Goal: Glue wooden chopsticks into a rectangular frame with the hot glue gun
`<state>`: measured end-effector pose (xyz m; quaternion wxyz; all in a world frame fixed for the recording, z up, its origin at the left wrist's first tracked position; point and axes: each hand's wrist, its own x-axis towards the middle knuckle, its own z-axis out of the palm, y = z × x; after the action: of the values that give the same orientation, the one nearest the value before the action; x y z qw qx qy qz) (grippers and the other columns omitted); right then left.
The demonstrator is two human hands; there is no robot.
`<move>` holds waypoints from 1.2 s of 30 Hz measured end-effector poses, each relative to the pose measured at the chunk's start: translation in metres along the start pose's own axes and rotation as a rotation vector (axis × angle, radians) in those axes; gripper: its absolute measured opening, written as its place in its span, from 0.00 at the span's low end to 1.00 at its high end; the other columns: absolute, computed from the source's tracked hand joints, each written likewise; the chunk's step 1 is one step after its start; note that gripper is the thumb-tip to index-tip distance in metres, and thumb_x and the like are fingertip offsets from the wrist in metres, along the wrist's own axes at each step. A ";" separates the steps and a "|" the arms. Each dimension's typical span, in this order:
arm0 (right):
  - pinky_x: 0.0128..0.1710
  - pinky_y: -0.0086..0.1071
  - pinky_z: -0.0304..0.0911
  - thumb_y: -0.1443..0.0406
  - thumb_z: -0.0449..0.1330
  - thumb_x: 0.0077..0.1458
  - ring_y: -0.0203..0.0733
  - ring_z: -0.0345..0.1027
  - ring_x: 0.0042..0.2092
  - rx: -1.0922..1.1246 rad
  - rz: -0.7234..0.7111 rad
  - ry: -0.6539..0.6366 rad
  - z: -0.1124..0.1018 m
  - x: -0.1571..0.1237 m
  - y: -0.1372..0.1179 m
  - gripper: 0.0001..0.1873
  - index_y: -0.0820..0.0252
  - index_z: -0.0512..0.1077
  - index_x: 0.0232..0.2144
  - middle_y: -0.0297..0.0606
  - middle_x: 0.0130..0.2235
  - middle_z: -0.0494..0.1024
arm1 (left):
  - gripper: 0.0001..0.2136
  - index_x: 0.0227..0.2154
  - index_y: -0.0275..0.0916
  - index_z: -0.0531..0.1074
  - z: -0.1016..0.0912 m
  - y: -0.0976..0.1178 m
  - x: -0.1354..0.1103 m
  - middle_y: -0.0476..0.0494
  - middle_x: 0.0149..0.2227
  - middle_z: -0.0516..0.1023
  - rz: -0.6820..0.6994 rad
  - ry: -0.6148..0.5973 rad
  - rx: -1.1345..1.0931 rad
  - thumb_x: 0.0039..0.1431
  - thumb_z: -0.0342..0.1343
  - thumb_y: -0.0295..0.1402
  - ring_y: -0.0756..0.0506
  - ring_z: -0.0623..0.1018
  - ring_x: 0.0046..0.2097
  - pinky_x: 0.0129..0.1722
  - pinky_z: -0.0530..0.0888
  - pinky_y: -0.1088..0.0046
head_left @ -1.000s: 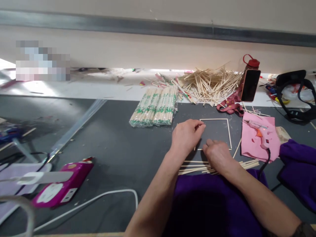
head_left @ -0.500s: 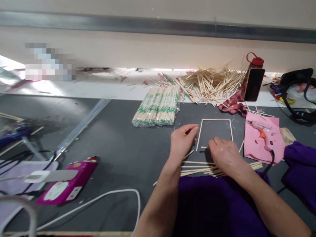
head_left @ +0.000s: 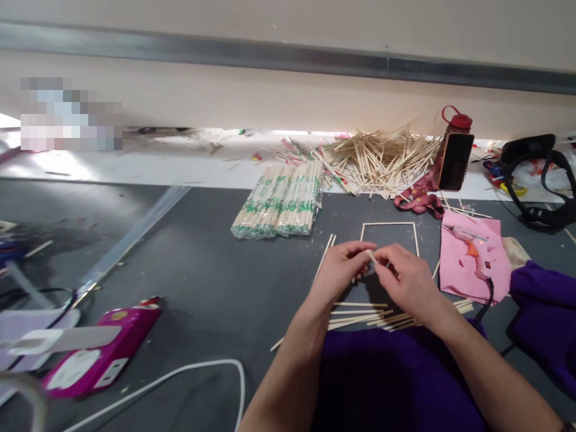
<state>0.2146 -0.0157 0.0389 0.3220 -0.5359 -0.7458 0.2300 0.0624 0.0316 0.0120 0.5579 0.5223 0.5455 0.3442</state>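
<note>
A short piece of wooden stick (head_left: 371, 257) is held up between both hands, over the table. My left hand (head_left: 338, 271) pinches it from the left with thumb and forefinger. From the right, my right hand (head_left: 408, 277) closes its fingertips on the same piece. Behind the hands lies a frame of thin sticks (head_left: 389, 224), its top and part of its right side showing; the hands cover the rest. Loose chopstick-like sticks (head_left: 357, 318) lie in front of my body, partly under the right wrist. Two more sticks (head_left: 327, 249) lie just left of my left hand.
On the right, a glue gun (head_left: 473, 247) rests on a pink cloth (head_left: 454, 279). Wrapped chopstick packs (head_left: 279, 204) lie behind left, a stick heap (head_left: 382, 159) at the back. A phone (head_left: 456, 161) leans on a red-capped bottle (head_left: 461, 122). A magenta device (head_left: 121, 342) sits left.
My right hand has lifted a short stick piece from beside the frame. My left hand has moved in to meet it, and both now grip the piece. The view has shifted slightly.
</note>
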 end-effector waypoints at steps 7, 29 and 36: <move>0.31 0.27 0.62 0.64 0.54 0.56 0.34 0.68 0.29 0.467 0.225 0.091 -0.005 0.004 0.010 0.06 0.59 0.70 0.35 0.31 0.29 0.74 | 0.17 0.34 0.35 0.77 0.009 0.010 -0.008 0.50 0.21 0.74 -0.108 -0.287 -0.287 0.39 0.65 0.38 0.54 0.70 0.20 0.16 0.62 0.82; 0.30 0.37 0.56 0.47 0.50 0.51 0.52 0.71 0.37 -0.663 0.939 -0.035 -0.106 -0.046 0.127 0.24 0.59 0.74 0.34 0.46 0.32 0.77 | 0.15 0.28 0.35 0.76 0.026 0.002 -0.006 0.50 0.21 0.72 -0.133 -0.177 -0.248 0.39 0.66 0.40 0.56 0.65 0.18 0.17 0.60 0.80; 0.26 0.32 0.55 0.54 0.58 0.43 0.39 0.62 0.25 -0.083 0.826 0.463 -0.113 -0.051 0.125 0.13 0.59 0.70 0.25 0.32 0.21 0.68 | 0.14 0.28 0.35 0.77 0.025 -0.001 -0.004 0.49 0.21 0.73 -0.117 -0.147 -0.251 0.40 0.66 0.40 0.56 0.66 0.19 0.18 0.62 0.81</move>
<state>0.3893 -0.0244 0.0193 0.3397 -0.8372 -0.3875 0.1831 0.0855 0.0228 0.0088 0.6762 0.4395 0.4854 0.3377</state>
